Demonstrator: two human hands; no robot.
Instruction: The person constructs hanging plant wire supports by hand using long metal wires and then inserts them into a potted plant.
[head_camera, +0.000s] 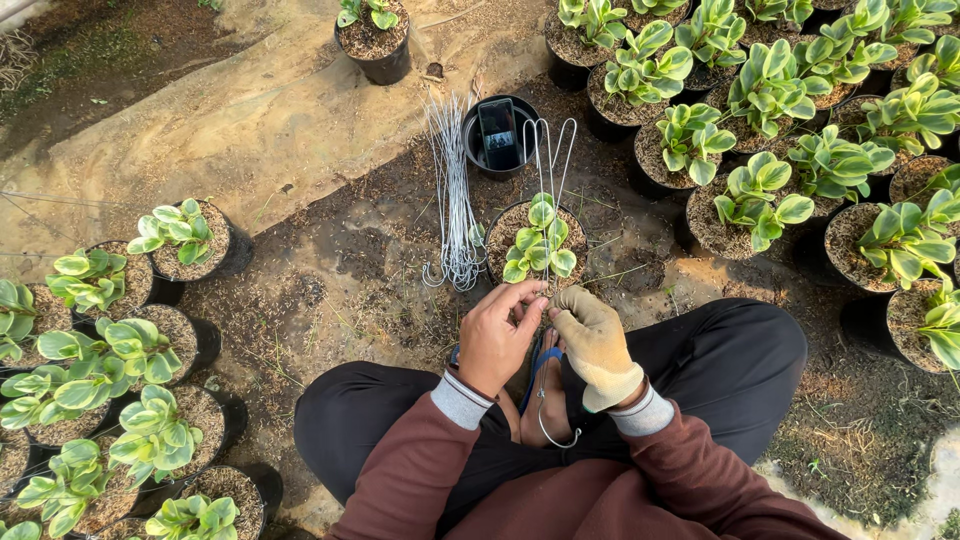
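Left of the central potted plant (540, 243) stand black pots of green seedlings (130, 350), then a bundle of wire hangers (455, 200). Behind it, an empty black pot (498, 135) holds a phone. Just before it, the bare left hand (497, 335) and gloved right hand (594, 340) pinch a wire hanger (549, 160) that rises over the plant. More potted plants (800, 150) crowd its right.

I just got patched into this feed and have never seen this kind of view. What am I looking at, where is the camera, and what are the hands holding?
One camera, worn on a person's head, looks down at their lap as they sit cross-legged on soil. The bare left hand and gloved right hand meet on a thin wire hoop standing over a small potted plant. A bundle of wire hooks lies beside it, a phone rests in an empty black pot, and more potted plants stand around.
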